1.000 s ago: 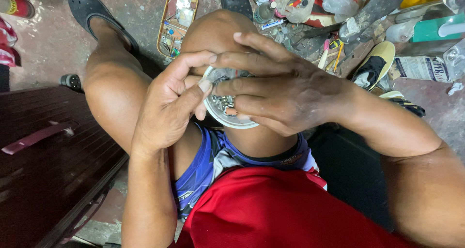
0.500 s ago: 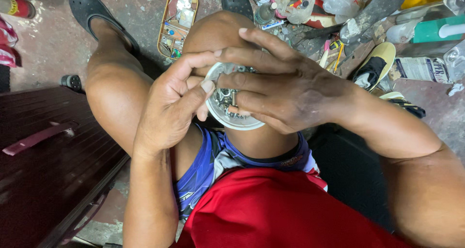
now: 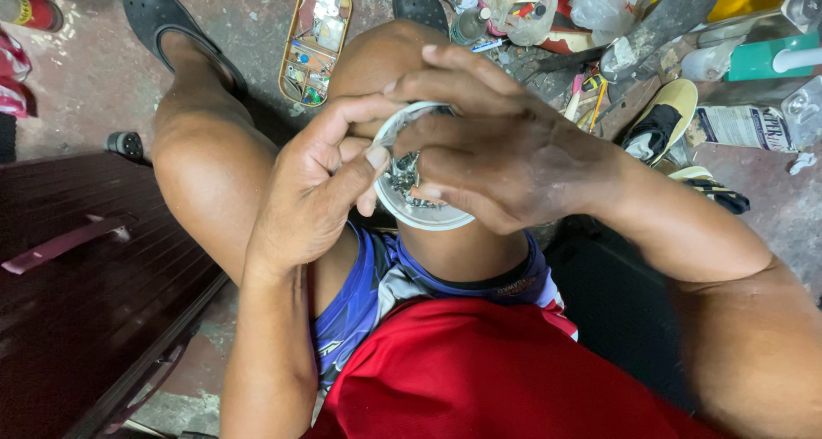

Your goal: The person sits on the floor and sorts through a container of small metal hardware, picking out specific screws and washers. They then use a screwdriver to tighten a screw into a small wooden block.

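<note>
Concrete floor [image 3: 77, 88] littered | both hands' grip closed on container [image 3: 419, 212]

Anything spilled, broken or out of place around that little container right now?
Nothing spilled that I can see. Both the left hand and right hand hold the round clear container of small metal bits over the knee. The floor clutter beyond is messy, with a loose shoe sole.

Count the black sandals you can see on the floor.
2. One black sandal is on the foot at upper left, beside the oval tin of small parts. The other shows only its tip above the raised knee, top centre. More may lie hidden in the clutter at right.
</note>
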